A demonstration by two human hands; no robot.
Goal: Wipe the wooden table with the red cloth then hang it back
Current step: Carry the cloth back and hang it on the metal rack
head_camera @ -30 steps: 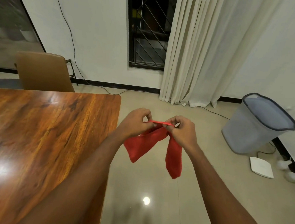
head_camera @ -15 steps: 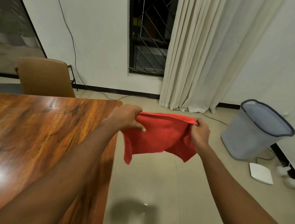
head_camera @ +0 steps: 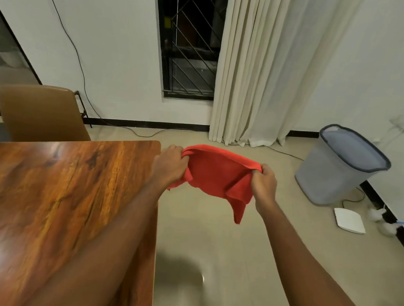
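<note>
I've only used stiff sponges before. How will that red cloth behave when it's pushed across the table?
Probably floppy: the red cloth sags and folds between the left hand and right hand, one corner drooping. It looks light. On the glossy wooden table it will likely slide easily and bunch unless pressed flat.

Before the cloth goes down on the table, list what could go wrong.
1. The red cloth is held off the side of the wooden table, above the floor; if either the left hand or the right hand loses its grip, that side would likely drop.
2. It is bunched, with a corner dangling, so it may wipe unevenly unless spread.
3. A chair stands at the table's far edge and could be bumped on long strokes.
</note>
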